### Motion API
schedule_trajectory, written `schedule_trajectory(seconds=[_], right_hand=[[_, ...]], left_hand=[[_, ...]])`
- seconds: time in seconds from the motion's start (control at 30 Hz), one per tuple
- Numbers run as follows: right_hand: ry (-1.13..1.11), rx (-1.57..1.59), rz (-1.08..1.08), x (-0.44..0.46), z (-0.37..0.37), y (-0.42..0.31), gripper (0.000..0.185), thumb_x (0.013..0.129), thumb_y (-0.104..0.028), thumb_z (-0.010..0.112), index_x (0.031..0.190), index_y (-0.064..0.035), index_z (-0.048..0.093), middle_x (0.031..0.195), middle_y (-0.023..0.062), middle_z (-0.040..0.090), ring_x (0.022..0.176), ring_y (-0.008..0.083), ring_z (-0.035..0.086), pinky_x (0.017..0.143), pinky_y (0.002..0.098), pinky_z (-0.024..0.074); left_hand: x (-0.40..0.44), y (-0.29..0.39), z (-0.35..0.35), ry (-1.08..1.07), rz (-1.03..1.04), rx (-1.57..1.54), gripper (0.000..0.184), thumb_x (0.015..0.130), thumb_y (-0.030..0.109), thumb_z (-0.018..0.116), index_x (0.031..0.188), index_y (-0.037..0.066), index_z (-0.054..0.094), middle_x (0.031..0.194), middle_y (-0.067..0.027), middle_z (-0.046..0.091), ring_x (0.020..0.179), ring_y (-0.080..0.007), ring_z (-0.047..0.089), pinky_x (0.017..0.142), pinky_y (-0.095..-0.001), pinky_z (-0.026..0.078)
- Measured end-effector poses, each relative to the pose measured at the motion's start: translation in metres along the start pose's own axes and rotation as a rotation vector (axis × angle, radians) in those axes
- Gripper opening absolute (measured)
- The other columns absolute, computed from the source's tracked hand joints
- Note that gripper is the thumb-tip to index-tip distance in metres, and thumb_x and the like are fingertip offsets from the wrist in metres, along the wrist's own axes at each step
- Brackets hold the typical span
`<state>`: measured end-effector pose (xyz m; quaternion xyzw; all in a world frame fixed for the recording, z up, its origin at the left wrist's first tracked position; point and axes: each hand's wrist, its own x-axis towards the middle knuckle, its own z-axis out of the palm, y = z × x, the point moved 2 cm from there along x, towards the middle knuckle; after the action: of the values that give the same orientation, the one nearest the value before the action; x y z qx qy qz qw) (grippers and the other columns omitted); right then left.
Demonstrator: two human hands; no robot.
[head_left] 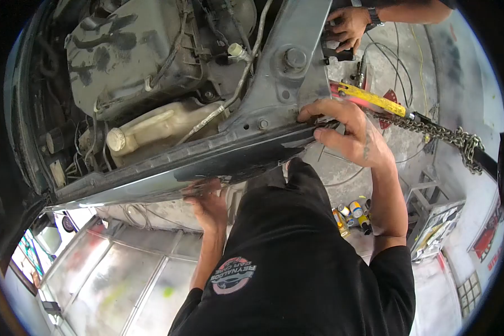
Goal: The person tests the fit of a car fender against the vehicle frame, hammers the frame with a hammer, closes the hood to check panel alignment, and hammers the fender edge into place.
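Standing at the near side of the fender (229, 161), had its long axis ahead, slanting from the near left to the far right, just beyond the left hand (210, 211) and running into the grasp of the right hand (350, 134). Reached closest to the panel's right-end corner with the right, and only beside the middle of the outer face with the left. Gripped that corner between right thumb and curled fingers, parted slightly, with thumb on the near edge and fingertips over the top. Pointed the left fingers up at the outer face; could not make out whether spread or closed, amid the reflections. Saw a co-worker's hand (348, 27) at the far right, beyond the yellow bar (372, 99) and chain (449, 133).
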<state>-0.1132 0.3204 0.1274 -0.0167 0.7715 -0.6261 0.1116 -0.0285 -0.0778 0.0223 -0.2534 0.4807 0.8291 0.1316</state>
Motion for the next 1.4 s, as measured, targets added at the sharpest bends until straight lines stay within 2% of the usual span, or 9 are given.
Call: schedule_trajectory(seconds=[0.1, 0.23, 0.3, 0.43, 0.5, 0.8, 1.03, 1.13, 1.4], right_hand=[[-0.1, -0.331, -0.095, 0.006, 0.0, -0.022, 0.037, 0.081, -0.006, 0.067, 0.117, 0.0024, 0.069, 0.102, 0.0192, 0.071, 0.094, 0.0317, 0.069, 0.086, 0.0393, 0.0531], [-0.039, -0.259, -0.116, -0.005, -0.005, 0.002, 0.034, 0.085, -0.007, 0.068, 0.117, 0.0039, 0.068, 0.104, 0.0149, 0.073, 0.089, 0.0237, 0.068, 0.084, 0.0358, 0.0534], [0.515, 0.176, 0.149, -0.018, -0.005, 0.03, 0.031, 0.09, -0.011, 0.068, 0.117, 0.0057, 0.068, 0.1, 0.0093, 0.072, 0.085, 0.019, 0.065, 0.081, 0.0334, 0.0525], [0.652, 0.721, 0.266, -0.05, 0.046, 0.075, 0.042, 0.093, -0.019, 0.072, 0.127, 0.0039, 0.065, 0.103, 0.0078, 0.07, 0.089, 0.0139, 0.063, 0.083, 0.0289, 0.0514], [0.492, 0.771, 0.245, -0.055, 0.089, 0.076, 0.045, 0.096, -0.025, 0.073, 0.129, 0.0033, 0.062, 0.104, 0.0076, 0.069, 0.091, 0.013, 0.062, 0.085, 0.0295, 0.0503], [0.648, 0.694, -0.001, -0.041, 0.12, 0.068, 0.048, 0.101, -0.029, 0.07, 0.132, 0.0027, 0.051, 0.119, 0.0081, 0.064, 0.106, 0.0155, 0.059, 0.095, 0.032, 0.0478], [0.577, 0.763, 0.003, -0.043, 0.118, 0.07, 0.045, 0.102, -0.021, 0.067, 0.135, 0.0025, 0.049, 0.121, 0.0093, 0.066, 0.111, 0.0168, 0.061, 0.102, 0.0341, 0.0457], [0.581, 0.738, 0.035, -0.043, 0.117, 0.073, 0.047, 0.101, -0.028, 0.069, 0.131, 0.0027, 0.051, 0.118, 0.0077, 0.064, 0.104, 0.0153, 0.059, 0.093, 0.0324, 0.0491], [0.569, 0.846, 0.05, -0.045, 0.115, 0.068, 0.06, 0.1, -0.031, 0.07, 0.142, 0.001, 0.042, 0.132, 0.01, 0.056, 0.116, 0.0172, 0.053, 0.103, 0.035, 0.0428]], left_hand=[[0.002, -0.003, 0.001, 0.018, -0.018, -0.032, 0.088, 0.08, 0.08, 0.063, 0.146, 0.023, 0.051, 0.145, 0.0, 0.053, 0.136, -0.0237, 0.048, 0.115, -0.0549, 0.036], [0.005, -0.007, -0.004, 0.056, -0.04, -0.078, 0.095, 0.076, 0.085, 0.062, 0.144, 0.019, 0.052, 0.142, -0.0025, 0.055, 0.135, -0.0248, 0.048, 0.117, -0.0564, 0.034], [0.005, -0.01, -0.008, 0.094, -0.067, -0.086, 0.098, 0.074, 0.087, 0.061, 0.142, 0.018, 0.053, 0.14, -0.0036, 0.056, 0.135, -0.0255, 0.047, 0.117, -0.0567, 0.033], [0.006, -0.012, -0.002, 0.098, -0.076, -0.077, 0.105, 0.069, 0.095, 0.056, 0.137, 0.015, 0.054, 0.137, -0.0059, 0.057, 0.133, -0.0273, 0.047, 0.118, -0.0559, 0.03], [0.006, -0.012, 0.002, 0.105, -0.077, -0.065, 0.106, 0.069, 0.096, 0.054, 0.136, 0.014, 0.054, 0.136, -0.0062, 0.058, 0.132, -0.0276, 0.047, 0.119, -0.0556, 0.029], [-0.003, -0.006, 0.021, 0.167, -0.087, -0.088, 0.099, 0.074, 0.093, 0.057, 0.136, 0.016, 0.055, 0.141, -0.0057, 0.056, 0.135, -0.029, 0.046, 0.117, -0.0536, 0.029], [-0.002, -0.003, 0.028, 0.089, -0.09, -0.074, 0.106, 0.072, 0.092, 0.061, 0.145, 0.016, 0.049, 0.152, -0.0073, 0.047, 0.143, -0.0305, 0.038, 0.12, -0.054, 0.026], [-0.001, -0.004, 0.03, 0.084, -0.086, -0.082, 0.108, 0.071, 0.093, 0.06, 0.146, 0.016, 0.048, 0.153, -0.0076, 0.046, 0.144, -0.0306, 0.037, 0.12, -0.0543, 0.026], [0.008, -0.012, 0.014, -0.055, 0.008, 0.075, 0.098, 0.079, 0.087, 0.058, 0.144, 0.015, 0.049, 0.148, -0.0059, 0.05, 0.14, -0.0278, 0.042, 0.119, -0.0539, 0.028]])
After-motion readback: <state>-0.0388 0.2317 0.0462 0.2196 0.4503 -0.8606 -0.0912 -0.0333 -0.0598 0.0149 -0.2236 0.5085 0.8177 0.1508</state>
